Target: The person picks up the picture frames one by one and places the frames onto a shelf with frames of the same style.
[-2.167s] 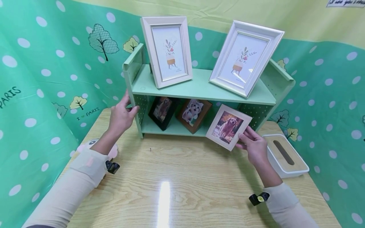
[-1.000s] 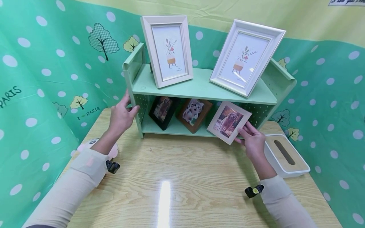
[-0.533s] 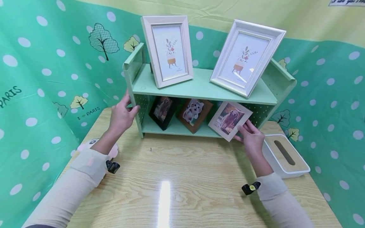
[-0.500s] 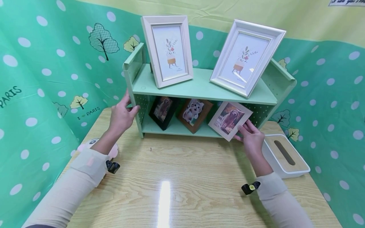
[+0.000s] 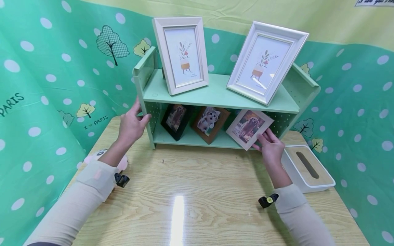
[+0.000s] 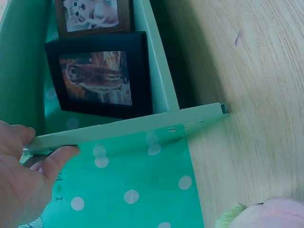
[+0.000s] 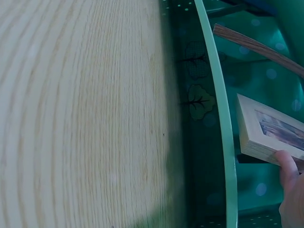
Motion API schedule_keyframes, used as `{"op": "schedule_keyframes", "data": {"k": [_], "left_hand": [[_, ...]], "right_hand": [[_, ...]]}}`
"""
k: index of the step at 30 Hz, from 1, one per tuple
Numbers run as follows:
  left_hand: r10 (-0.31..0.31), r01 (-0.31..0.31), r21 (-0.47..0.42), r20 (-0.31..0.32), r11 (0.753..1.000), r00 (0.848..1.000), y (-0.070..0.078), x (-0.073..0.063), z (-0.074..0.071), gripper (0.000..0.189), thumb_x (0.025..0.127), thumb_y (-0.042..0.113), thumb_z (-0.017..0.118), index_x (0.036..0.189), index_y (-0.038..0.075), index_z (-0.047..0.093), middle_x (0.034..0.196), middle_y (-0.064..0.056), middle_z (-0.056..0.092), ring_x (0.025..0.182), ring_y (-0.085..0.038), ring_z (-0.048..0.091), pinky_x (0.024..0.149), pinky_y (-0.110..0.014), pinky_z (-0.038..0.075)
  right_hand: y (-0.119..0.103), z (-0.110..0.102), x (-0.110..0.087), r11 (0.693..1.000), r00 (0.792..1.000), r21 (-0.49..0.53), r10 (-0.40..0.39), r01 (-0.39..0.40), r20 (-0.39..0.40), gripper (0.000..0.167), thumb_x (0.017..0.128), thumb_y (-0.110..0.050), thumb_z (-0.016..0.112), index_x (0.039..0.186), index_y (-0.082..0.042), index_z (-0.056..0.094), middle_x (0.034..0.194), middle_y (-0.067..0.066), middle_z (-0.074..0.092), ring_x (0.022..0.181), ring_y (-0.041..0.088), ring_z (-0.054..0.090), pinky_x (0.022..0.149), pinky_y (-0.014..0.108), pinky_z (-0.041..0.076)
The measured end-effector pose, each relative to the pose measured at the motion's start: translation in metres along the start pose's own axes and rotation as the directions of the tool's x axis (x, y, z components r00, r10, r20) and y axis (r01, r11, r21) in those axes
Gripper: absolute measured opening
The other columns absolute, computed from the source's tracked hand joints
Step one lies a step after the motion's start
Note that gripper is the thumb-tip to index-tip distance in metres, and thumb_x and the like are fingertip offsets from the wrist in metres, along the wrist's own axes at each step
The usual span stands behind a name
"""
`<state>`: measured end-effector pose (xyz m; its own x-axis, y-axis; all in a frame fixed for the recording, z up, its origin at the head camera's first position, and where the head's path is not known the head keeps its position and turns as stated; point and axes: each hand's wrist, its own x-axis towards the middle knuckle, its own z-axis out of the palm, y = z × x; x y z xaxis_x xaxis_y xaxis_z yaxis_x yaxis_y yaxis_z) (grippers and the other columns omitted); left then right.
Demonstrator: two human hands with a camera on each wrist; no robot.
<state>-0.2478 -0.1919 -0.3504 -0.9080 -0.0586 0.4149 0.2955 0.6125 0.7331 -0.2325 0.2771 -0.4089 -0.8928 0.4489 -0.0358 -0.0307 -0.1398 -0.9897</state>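
Observation:
My right hand (image 5: 271, 147) pinches a pale wooden picture frame (image 5: 235, 131) with a dog photo by its lower right edge. The frame is tilted, at the right part of the lower level of a light green shelf (image 5: 215, 92). In the right wrist view, the thumb (image 7: 286, 164) lies on the frame's border. My left hand (image 5: 130, 128) grips the shelf's left side panel, thumb (image 6: 59, 161) at the panel in the left wrist view. Left of the held frame stand a brown frame (image 5: 218, 131) with a kitten photo and a black frame (image 5: 184, 128) with a dog photo.
Two larger white frames (image 5: 201, 54) (image 5: 297, 42) with plant prints stand on the shelf's top level. A white tissue box (image 5: 321, 171) with a wooden lid sits right of my right hand. A pink plush toy (image 5: 123, 163) is partly hidden behind my left forearm. The wooden table (image 5: 209, 191) lies in front.
My right hand has carried the pale frame up and inward, from in front of the shelf to the lower level. My left hand has stayed at the side panel.

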Motion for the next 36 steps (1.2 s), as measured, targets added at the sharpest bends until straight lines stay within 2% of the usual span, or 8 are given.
{"op": "schedule_keyframes", "data": {"k": [5, 12, 22, 30, 36], "left_hand": [[0.000, 0.000, -0.003, -0.002, 1.000, 1.000, -0.001, 0.000, 0.000, 0.083, 0.100, 0.009, 0.062, 0.163, 0.040, 0.017, 0.144, -0.029, 0.055, 0.119, -0.048, 0.064, 0.091, -0.055, 0.062], [0.012, -0.012, 0.002, -0.003, 1.000, 1.000, -0.003, 0.000, 0.002, 0.084, 0.100, 0.008, 0.063, 0.162, 0.042, 0.016, 0.145, -0.028, 0.055, 0.119, -0.048, 0.064, 0.090, -0.054, 0.062], [-0.021, 0.021, -0.015, 0.013, 1.000, 1.000, -0.001, -0.001, -0.001, 0.084, 0.101, 0.010, 0.062, 0.162, 0.044, 0.014, 0.147, -0.028, 0.053, 0.119, -0.049, 0.064, 0.092, -0.054, 0.062], [-0.018, 0.018, -0.001, 0.010, 1.000, 1.000, -0.001, -0.001, 0.000, 0.085, 0.101, 0.010, 0.061, 0.162, 0.044, 0.013, 0.147, -0.027, 0.053, 0.119, -0.049, 0.064, 0.091, -0.054, 0.062], [-0.003, 0.003, 0.000, 0.006, 1.000, 1.000, -0.001, -0.001, 0.000, 0.085, 0.101, 0.010, 0.061, 0.162, 0.045, 0.013, 0.147, -0.027, 0.054, 0.120, -0.048, 0.064, 0.091, -0.054, 0.062]], "right_hand": [[0.001, 0.002, 0.002, 1.000, 1.000, -0.001, 0.007, -0.007, -0.016, 0.057, 0.095, -0.005, 0.071, 0.144, -0.028, 0.055, 0.148, 0.015, 0.057, 0.103, 0.008, 0.075, 0.070, 0.027, 0.066], [0.001, 0.002, 0.002, 1.000, 1.000, 0.005, 0.011, -0.011, -0.014, 0.058, 0.095, -0.008, 0.070, 0.147, -0.028, 0.052, 0.150, 0.014, 0.055, 0.115, 0.016, 0.072, 0.074, 0.028, 0.066], [0.001, 0.008, 0.005, 1.000, 1.000, 0.005, 0.007, -0.007, -0.024, 0.056, 0.095, -0.008, 0.070, 0.145, -0.029, 0.054, 0.148, 0.015, 0.057, 0.097, 0.007, 0.074, 0.071, 0.027, 0.066], [0.002, 0.010, 0.006, 1.000, 1.000, -0.023, 0.003, -0.004, -0.021, 0.053, 0.096, -0.011, 0.069, 0.143, -0.031, 0.055, 0.148, 0.012, 0.058, 0.112, 0.014, 0.073, 0.073, 0.028, 0.066], [0.003, 0.013, 0.008, 1.000, 1.000, -0.013, -0.014, 0.014, -0.022, 0.054, 0.096, -0.009, 0.070, 0.142, -0.032, 0.056, 0.147, 0.013, 0.058, 0.115, 0.018, 0.072, 0.074, 0.029, 0.066]]}}
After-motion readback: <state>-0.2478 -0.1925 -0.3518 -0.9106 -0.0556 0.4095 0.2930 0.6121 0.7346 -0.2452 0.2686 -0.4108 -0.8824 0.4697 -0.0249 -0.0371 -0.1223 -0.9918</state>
